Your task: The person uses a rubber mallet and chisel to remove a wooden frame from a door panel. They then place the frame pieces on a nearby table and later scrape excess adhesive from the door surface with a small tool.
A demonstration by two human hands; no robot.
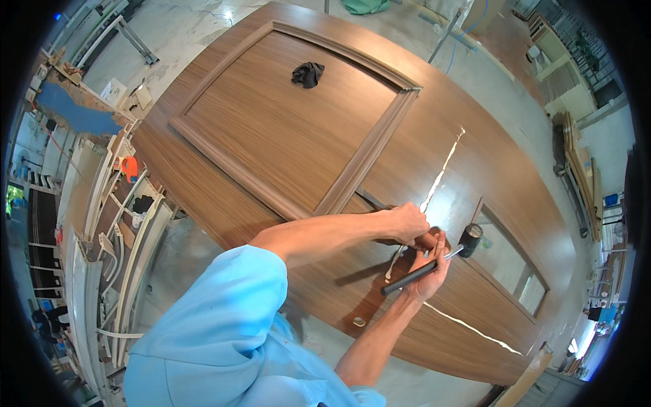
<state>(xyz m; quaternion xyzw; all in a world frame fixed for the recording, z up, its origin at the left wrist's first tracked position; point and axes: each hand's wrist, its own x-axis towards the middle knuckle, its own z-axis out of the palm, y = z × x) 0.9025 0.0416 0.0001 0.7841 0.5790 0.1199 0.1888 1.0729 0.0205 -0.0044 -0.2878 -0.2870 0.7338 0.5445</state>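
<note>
A broad panel (271, 122) in brown wood grain, smooth and faintly glossy, carries a raised rectangular moulding (237, 183) with a stepped profile and mitred corners. A crumpled black cloth (308, 74) lies inside the moulding. Toward the right, a rectangular glass pane (512, 263) is set into the panel, and uneven white beads (444, 166) run across the bare grain between moulding and pane and along the lower right. Beneath the panel stretches a pale, shiny floor (180, 41). On the left stand long, pale, curved trims (146, 237), with an orange object (129, 169) among them; a green cloth (365, 5) shows at the top edge. The left hand (409, 224), above the panel's middle, is clenched around a brown piece (426, 241), largely hidden by the fingers. The right hand (428, 271), just beside it, is partly closed, grasping a mallet (420, 275) with a dark grip, a bright metal shaft and a black cylindrical head; its raised fingertips lie against the brown piece, though firm contact cannot be told.
</note>
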